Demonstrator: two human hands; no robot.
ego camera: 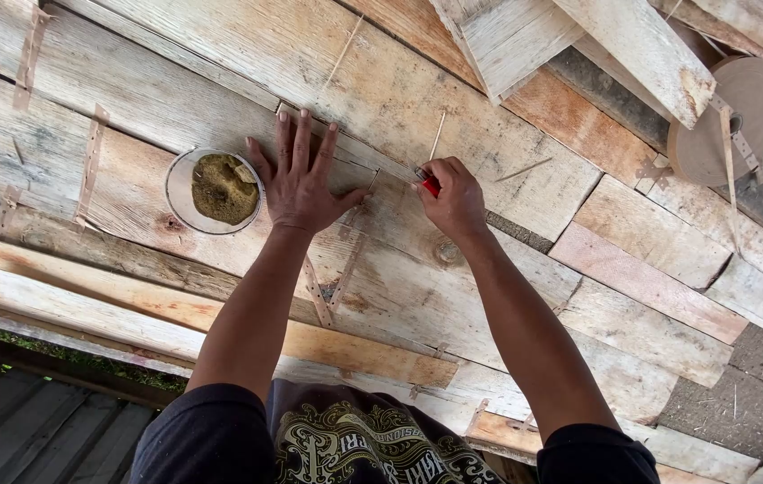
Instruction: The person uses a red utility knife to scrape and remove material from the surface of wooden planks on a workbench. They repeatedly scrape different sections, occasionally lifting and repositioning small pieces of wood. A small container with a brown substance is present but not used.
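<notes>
A rough worktop of weathered planks [175,81], pale grey and tan, fills most of the view in flat daylight. Loose boards [578,36] lie stacked at the worktop's far right corner. Below its near edge, dark slats [32,430] show, with a thin strip of grass [59,357] between.

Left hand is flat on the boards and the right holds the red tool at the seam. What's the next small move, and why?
Probably draw the red tool along the seam toward the body. The right hand has its tip at the strip's upper end, and the left hand presses the veneer sheets flat beside it.
</notes>
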